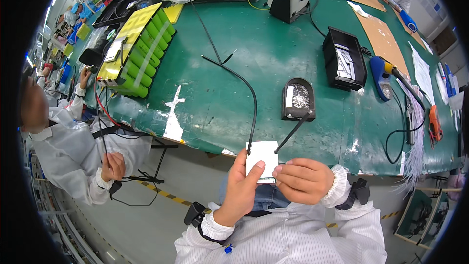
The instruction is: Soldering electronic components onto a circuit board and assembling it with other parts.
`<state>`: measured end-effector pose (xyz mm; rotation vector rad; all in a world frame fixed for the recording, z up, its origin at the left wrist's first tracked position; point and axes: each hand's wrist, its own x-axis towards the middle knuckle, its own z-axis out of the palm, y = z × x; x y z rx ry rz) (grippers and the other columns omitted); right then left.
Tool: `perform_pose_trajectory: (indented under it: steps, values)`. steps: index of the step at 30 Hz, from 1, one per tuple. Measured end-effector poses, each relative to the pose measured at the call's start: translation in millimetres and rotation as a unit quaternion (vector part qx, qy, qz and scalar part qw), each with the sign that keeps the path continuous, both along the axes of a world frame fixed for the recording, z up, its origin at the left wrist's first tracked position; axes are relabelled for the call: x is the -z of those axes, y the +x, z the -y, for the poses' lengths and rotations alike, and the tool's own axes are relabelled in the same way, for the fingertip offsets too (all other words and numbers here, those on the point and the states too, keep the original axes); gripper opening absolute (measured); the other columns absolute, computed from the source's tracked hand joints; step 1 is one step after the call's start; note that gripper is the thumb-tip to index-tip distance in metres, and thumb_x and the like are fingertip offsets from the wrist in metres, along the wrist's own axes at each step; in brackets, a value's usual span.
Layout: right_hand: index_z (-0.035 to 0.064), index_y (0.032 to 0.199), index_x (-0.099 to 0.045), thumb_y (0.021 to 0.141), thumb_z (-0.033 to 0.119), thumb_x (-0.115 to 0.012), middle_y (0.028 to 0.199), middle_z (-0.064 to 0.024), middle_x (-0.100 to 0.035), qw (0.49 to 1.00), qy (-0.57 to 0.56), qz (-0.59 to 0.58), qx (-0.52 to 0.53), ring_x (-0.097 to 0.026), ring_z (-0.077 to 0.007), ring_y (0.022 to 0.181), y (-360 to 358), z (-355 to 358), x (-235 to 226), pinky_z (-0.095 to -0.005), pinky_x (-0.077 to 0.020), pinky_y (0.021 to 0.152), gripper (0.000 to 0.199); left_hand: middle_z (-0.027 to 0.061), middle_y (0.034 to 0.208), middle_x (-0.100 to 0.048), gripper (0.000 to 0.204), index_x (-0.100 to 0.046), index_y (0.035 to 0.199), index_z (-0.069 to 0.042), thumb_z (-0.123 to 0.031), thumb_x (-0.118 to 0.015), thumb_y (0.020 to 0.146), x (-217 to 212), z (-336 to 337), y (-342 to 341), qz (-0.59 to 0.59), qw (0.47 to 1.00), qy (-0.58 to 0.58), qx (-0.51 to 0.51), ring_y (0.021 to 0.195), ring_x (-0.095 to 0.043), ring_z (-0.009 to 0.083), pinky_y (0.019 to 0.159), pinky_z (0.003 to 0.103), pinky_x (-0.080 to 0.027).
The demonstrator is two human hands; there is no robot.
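We're scanning a scuffed green workbench: green-celled battery pack at left, small black tray closer to us, then, over right, black parts bin, blue soldering-iron stand, brown cardboard.

Two hands, left and right, hold a white panel at the near edge of a green table. A long black cable leads away from the panel, dividing the space ahead; wide bare tabletop separates it from a green battery pack at left. Right of the cable, an open gap reaches a small dark tray, crossed partly by a short black cable. Farther right, bare surface extends to a looped cord; a black bin stands behind.
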<state>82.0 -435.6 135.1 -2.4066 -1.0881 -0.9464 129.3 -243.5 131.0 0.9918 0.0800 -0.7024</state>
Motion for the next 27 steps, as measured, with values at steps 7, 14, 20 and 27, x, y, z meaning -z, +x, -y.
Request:
perform_pose_trajectory:
  steps: [7, 14, 20, 27]
  values:
    - [-0.0003, 0.087, -0.065, 0.079, 0.006, -0.066, 0.1, -0.0148, -0.071, 1.0, -0.003, -0.019, 0.002, -0.069, -0.0261, 0.097, 2, 0, 1, -0.0365, -0.0579, 0.079, 0.01, 0.0064, 0.122, -0.059, 0.038, -0.041, 0.137, -0.002, -0.007, -0.051, 0.101, 6, 1, 3, 0.046, 0.999, -0.004, -0.002, 0.106, -0.06, 0.011, 0.089, 0.028, -0.052]
    - [0.0003, 0.089, -0.068, 0.078, 0.007, -0.068, 0.102, -0.0136, -0.071, 0.999, 0.012, -0.03, -0.006, -0.069, -0.0262, 0.097, 6, -7, -5, -0.0365, -0.0571, 0.081, 0.013, 0.0057, 0.123, -0.058, 0.04, -0.042, 0.138, -0.001, -0.008, -0.054, 0.101, 4, -8, 5, 0.07, 0.997, 0.005, -0.017, 0.108, -0.058, 0.0091, 0.092, 0.027, -0.049]
    - [0.0046, 0.09, -0.071, 0.073, 0.009, -0.069, 0.102, -0.0101, -0.072, 0.994, -0.001, -0.083, 0.064, -0.068, -0.0253, 0.094, -2, -7, -3, -0.0382, -0.0537, 0.078, 0.017, 0.0044, 0.127, -0.056, 0.05, -0.036, 0.146, -0.002, -0.01, -0.057, 0.101, 31, -1, 1, 0.072, 0.997, -0.033, -0.008, 0.111, -0.056, 0.0099, 0.094, 0.027, -0.049]
    - [0.0054, 0.087, -0.068, 0.071, 0.001, -0.072, 0.094, -0.0072, -0.071, 0.983, 0.118, -0.122, 0.068, -0.067, -0.0277, 0.091, 1, -15, -4, -0.0396, -0.0526, 0.077, 0.017, 0.008, 0.127, -0.057, 0.051, -0.031, 0.149, -0.003, -0.012, -0.052, 0.103, 21, -11, 4, 0.051, 0.996, -0.071, -0.001, 0.11, -0.06, 0.0138, 0.089, 0.032, -0.054]
